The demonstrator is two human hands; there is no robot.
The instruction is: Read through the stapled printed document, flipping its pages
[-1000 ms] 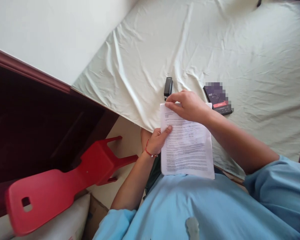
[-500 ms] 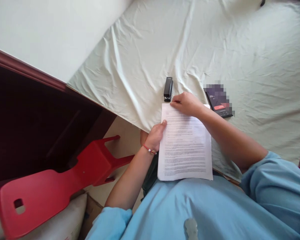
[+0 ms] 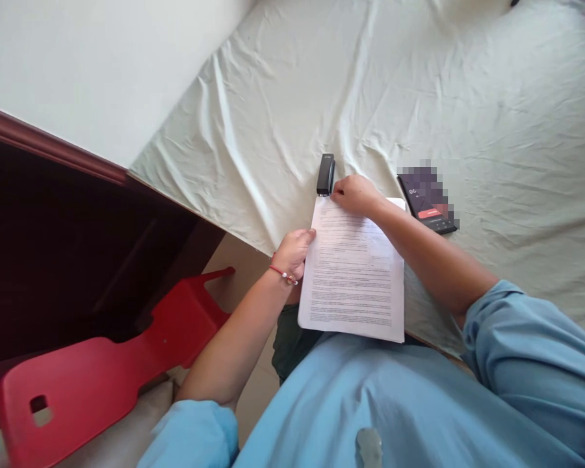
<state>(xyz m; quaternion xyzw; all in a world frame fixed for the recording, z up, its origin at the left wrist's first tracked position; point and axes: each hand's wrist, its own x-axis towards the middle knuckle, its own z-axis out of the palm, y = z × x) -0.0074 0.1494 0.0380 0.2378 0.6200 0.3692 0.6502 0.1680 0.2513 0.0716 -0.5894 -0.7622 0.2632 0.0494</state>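
A small stack of printed sheets (image 3: 353, 279) lies partly on the cloth-covered table and reaches over its near edge towards my body. My left hand (image 3: 295, 250) grips the left edge of the stack, thumb on top. At the top edge, my right hand (image 3: 355, 194) is closed on the paper with its fingers curled; the fingertips are partly hidden. A black stapler (image 3: 326, 174) lies just beyond the top left corner of the sheets, its near end right at the paper and close to my right fingers. Whether the paper sits inside its jaw I cannot tell.
A phone (image 3: 431, 205) with a partly blurred screen lies right of the sheets on the pale, wrinkled cloth (image 3: 283, 110). To the left on the floor stands a red plastic chair (image 3: 78, 383), beside dark wooden furniture (image 3: 68, 260).
Both hands have moved the sheets slightly left and away from my body, so the top left corner now meets the stapler's near end. My right fingers have curled in more.
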